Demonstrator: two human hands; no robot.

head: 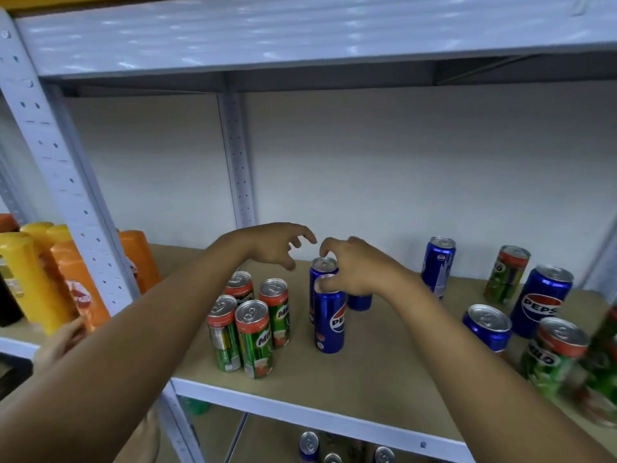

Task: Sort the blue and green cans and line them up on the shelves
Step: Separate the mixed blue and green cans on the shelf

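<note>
1. On the middle shelf point(367, 392), four green cans point(248, 324) stand upright in a tight group at the left, two in front and two behind. This part looks already sorted.
2. Just beside them to the right, three blue cans point(329, 315) stand close together: one in front, one behind it, and a third mostly hidden under the right hand. I judge this is the start of the blue group.
3. The right hand point(354, 267) is over the top of the front blue can, with the fingers curled at its rim. It seems to hold or place this can, but how firm the grip is I cannot tell.
4. The left hand point(278, 243) hovers above the shelf, between the two groups, fingers spread and loosely bent. It holds nothing.
5. At the right side of the shelf, the cans are not yet sorted: a tall blue can point(438, 265) near the back wall, a green one point(507, 274), two more blue cans point(541, 300), and other green cans point(552, 357) at the blurred edge.
6. My judgement: about half is done; the mixed cans at the right still need moving to their groups.
</note>
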